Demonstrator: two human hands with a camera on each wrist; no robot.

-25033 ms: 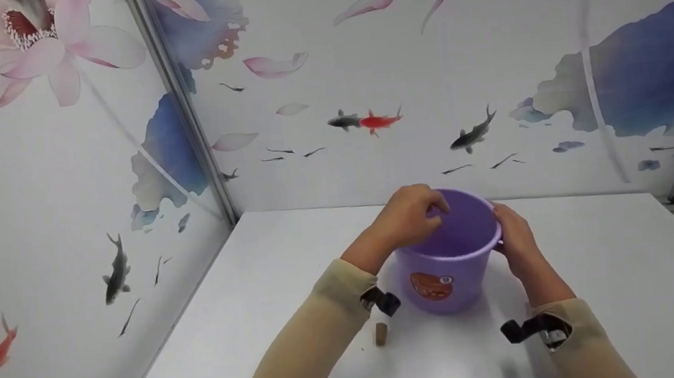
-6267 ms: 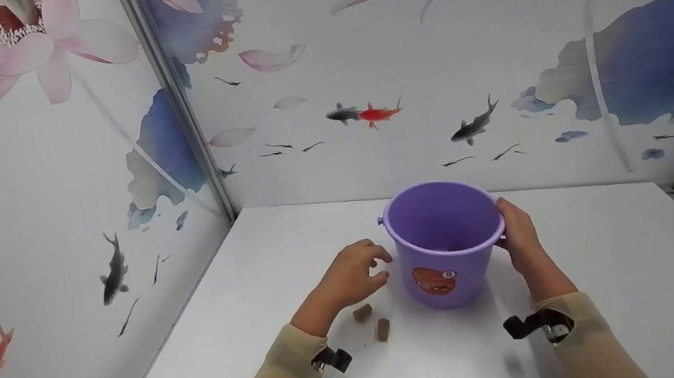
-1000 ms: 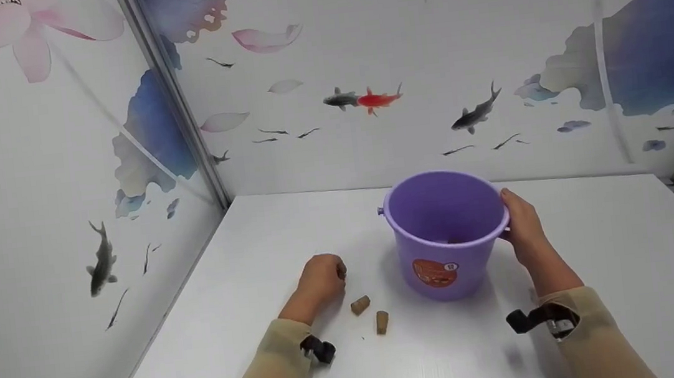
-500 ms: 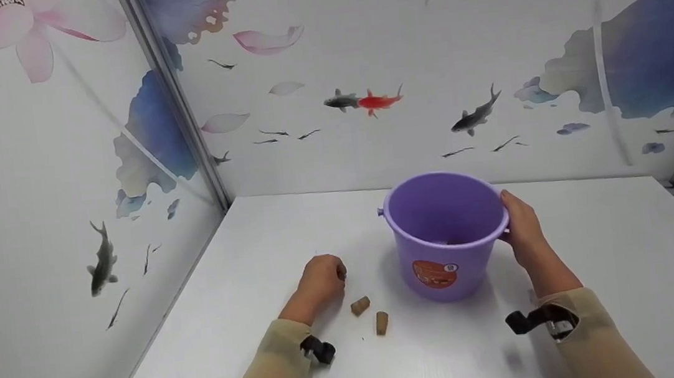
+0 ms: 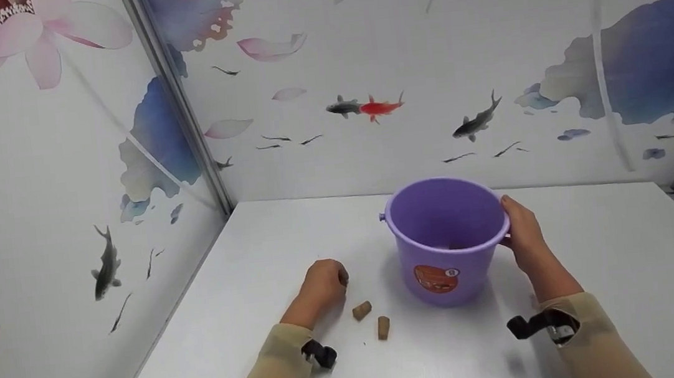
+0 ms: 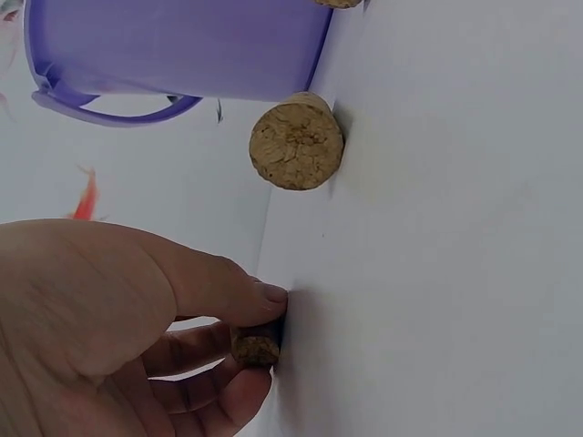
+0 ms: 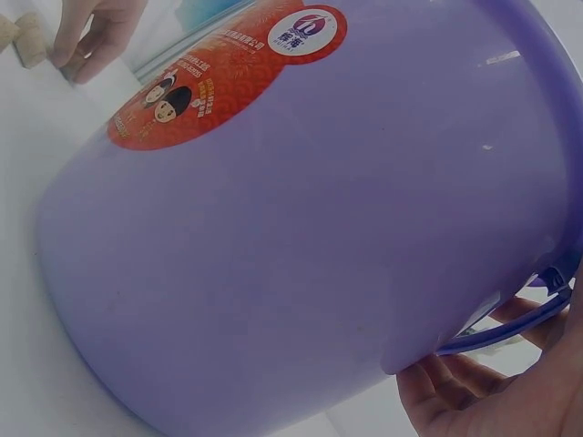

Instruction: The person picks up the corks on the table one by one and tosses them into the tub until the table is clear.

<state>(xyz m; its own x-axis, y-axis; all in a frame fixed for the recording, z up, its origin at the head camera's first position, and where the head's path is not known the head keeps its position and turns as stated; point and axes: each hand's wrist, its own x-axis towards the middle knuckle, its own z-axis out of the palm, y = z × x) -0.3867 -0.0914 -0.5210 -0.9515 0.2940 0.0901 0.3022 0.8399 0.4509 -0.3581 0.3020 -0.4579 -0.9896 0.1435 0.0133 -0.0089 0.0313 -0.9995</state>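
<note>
My left hand point(image 5: 323, 283) is down at the table, left of the bucket. Between thumb and fingers it pinches a cork point(image 6: 256, 348), seen end-on in the left wrist view and hidden in the head view. Two more tapered corks lie on their sides nearby: one cork point(image 5: 362, 310) just right of the hand, another cork point(image 5: 383, 328) closer to the front. A purple bucket point(image 5: 446, 274) with a red label stands upright. My right hand point(image 5: 525, 235) holds its right side, fingers at the rim and by the purple handle point(image 7: 510, 332).
Something small and brown point(image 5: 456, 246) shows low inside the bucket, mostly hidden by its front wall. The white table point(image 5: 252, 335) meets a back panel point(image 5: 311, 179) and a left panel point(image 5: 31, 202) printed with fish and lotus.
Over the longer span, my left hand came from the bucket's mouth down to the table and now pinches a cork. A second loose cork has appeared. Both hands stay still in the last second.
</note>
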